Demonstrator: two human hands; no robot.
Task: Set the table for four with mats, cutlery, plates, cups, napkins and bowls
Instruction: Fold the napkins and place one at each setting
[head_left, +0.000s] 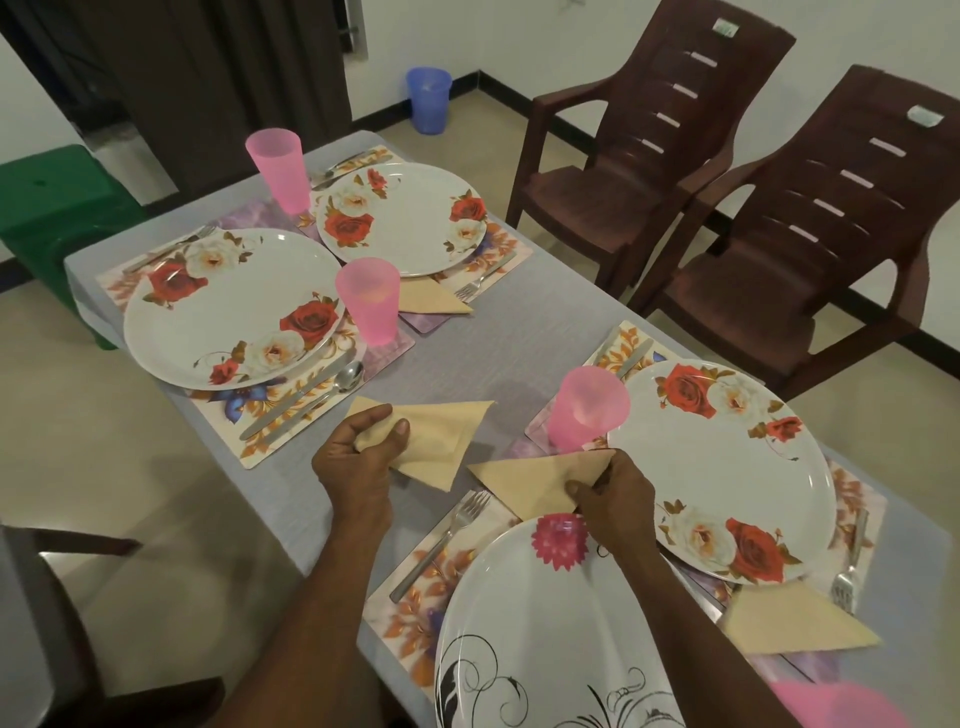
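Several floral mats with white plates lie on the grey table. My left hand pinches a folded beige napkin beside the near-left mat, which carries a knife and spoon. My right hand grips a second folded napkin between the near plate and a pink cup. Two more napkins lie by the far plate and at the right plate's near edge. Pink cups stand at the far left and middle. No bowls show.
Two brown plastic chairs stand to the right of the table, and a chair arm juts in at the near left. A green stool sits at the far left. A blue bin stands by the wall.
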